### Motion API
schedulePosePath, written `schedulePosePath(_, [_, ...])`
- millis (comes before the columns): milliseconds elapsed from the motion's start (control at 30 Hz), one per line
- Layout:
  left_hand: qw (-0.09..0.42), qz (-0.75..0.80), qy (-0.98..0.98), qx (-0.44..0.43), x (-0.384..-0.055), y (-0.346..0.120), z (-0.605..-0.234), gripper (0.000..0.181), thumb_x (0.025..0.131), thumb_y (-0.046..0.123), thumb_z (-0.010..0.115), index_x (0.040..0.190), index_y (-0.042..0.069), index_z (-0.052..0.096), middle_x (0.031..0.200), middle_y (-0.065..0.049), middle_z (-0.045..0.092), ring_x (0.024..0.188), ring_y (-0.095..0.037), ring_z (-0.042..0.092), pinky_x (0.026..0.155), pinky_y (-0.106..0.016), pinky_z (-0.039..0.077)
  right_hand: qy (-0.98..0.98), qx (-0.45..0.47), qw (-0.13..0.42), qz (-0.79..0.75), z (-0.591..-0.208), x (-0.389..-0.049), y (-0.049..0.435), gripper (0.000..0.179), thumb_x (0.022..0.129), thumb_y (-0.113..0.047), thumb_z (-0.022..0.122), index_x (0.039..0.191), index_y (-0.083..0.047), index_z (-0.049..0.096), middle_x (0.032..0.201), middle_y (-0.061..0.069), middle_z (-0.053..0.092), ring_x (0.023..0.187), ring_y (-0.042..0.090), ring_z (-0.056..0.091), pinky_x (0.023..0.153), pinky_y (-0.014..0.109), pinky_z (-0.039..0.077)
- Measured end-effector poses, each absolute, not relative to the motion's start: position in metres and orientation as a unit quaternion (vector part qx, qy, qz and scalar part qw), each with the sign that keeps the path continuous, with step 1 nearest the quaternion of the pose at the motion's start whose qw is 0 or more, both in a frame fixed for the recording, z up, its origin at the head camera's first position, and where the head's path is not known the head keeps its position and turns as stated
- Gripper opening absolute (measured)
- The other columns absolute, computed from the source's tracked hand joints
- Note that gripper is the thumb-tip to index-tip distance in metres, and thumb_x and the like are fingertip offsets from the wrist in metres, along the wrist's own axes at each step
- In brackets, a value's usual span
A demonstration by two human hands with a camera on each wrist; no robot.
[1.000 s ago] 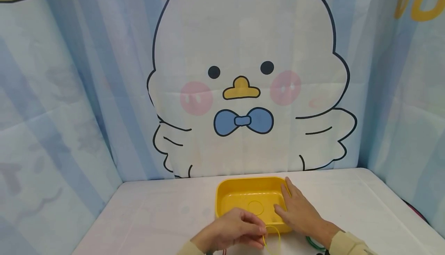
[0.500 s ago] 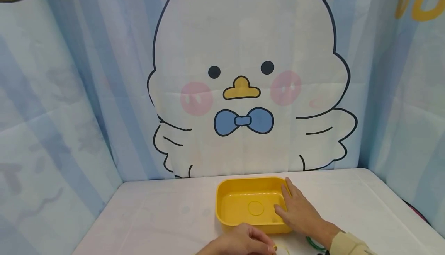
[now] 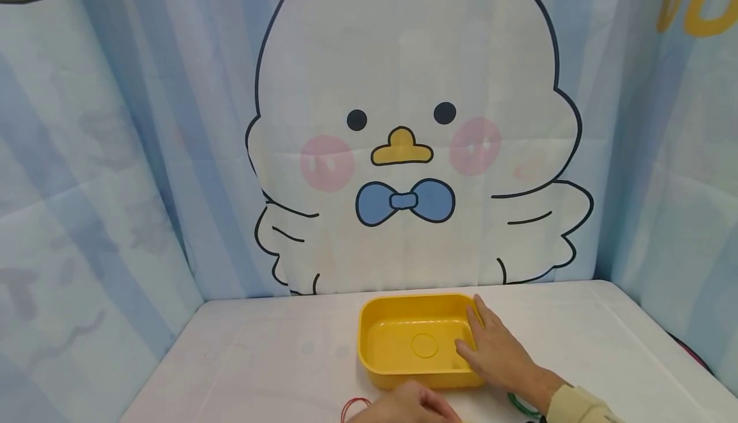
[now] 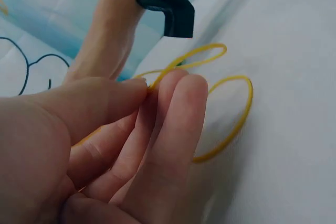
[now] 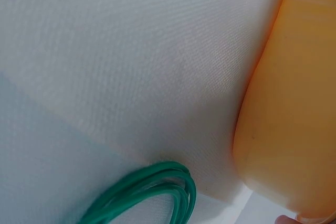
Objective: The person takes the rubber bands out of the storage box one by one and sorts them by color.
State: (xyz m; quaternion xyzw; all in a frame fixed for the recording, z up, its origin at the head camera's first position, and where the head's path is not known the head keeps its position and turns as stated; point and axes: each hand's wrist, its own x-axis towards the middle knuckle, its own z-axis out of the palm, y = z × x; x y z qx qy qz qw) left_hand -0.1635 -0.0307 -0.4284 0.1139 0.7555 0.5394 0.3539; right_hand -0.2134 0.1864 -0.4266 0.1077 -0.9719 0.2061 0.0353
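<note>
At the bottom edge of the head view, my left hand [image 3: 406, 404] is partly cut off. The left wrist view shows its thumb and fingertips pinching a thin yellow rubber band [image 4: 242, 114], which hangs in loops beyond the fingers. A yellow plastic basin [image 3: 398, 346] stands on the white table, its inside bare. My right hand [image 3: 500, 354] rests with fingers extended on the basin's right rim, thumb over its inside. From the right wrist, the basin's outer wall [image 5: 289, 114] fills the right side.
A red loop [image 3: 353, 402] lies left of my left hand. Several green loops [image 5: 152, 187] lie together on the white tablecloth [image 3: 271, 352] near my right wrist. A curtain with a printed cartoon bird [image 3: 403, 250] closes off the back of the table.
My left hand has come down and toward me from in front of the basin, taking the yellow rubber band along. The red loop shows more fully. My right hand stays on the rim.
</note>
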Motion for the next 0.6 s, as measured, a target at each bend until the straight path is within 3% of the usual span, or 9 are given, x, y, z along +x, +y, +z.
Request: schedulePosePath(600, [0.303, 0.505, 0.803, 0.085, -0.1621, -0.0338, -0.4232, 0.007, 0.087, 0.024, 0.075, 0.085, 0.018, 0.079, 0.079, 0.004, 0.073, 0.069, -0.009, 0.061, 0.065, -0.025, 0.055, -0.971, 0.109, 0.032, 0.209, -0.4266, -0.2128, 0.1865, 0.072, 0.098, -0.036, 0.05, 0.148, 0.013, 0.03, 0.162, 0.03, 0.01, 0.144, 0.049, 0.027, 0.116, 0.064, 0.027])
